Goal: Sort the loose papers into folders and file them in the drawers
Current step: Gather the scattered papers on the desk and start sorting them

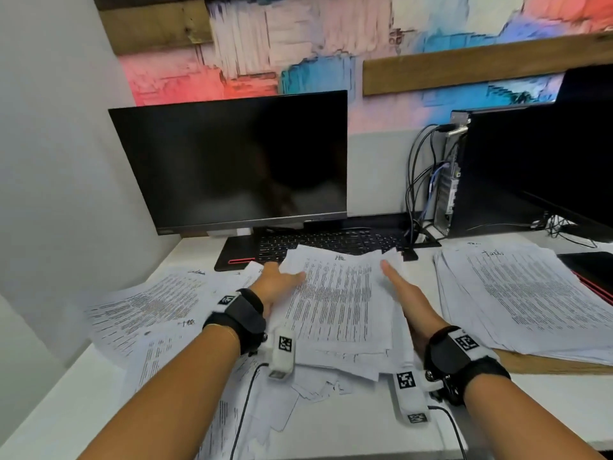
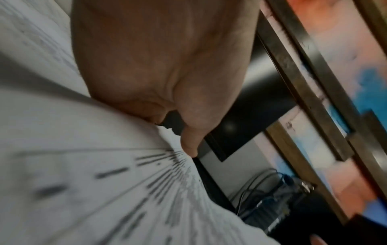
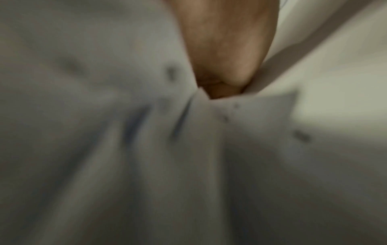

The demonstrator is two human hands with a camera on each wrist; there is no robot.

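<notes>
The right wrist view is almost wholly smeared: grey-white paper fills it, its print reduced to dark flecks, and only the heel and side of the right hand (image 3: 226, 49) show, sunk among the sheets. The left wrist view is blurred too, with streaked lines of text beneath the left hand (image 2: 163, 63), whose thumb lies on the page. The fingers of both hands are hidden under paper in every view.

In the head view both hands grip the middle stack of papers (image 1: 338, 300), which lies on the desk (image 1: 331, 426) just in front of the keyboard (image 1: 331, 242). The left hand (image 1: 277, 283) holds the stack's left edge, thumb flat on top; the right hand (image 1: 406, 293) holds its right edge, thumb stretched along the top sheet. Each hand clasps the stack with its fingers beneath.

Only the head view shows the rest: loose scattered sheets (image 1: 142, 310) left of the keyboard and nearer the desk's front edge, and a second stack (image 1: 530, 293) right of the keyboard on a brown folder (image 1: 547, 363). A dark monitor (image 1: 232, 161) stands behind the keyboard, and a computer tower (image 1: 497, 171) with cables stands to the right. The left wrist view alone shows the monitor's lower corner from underneath.
</notes>
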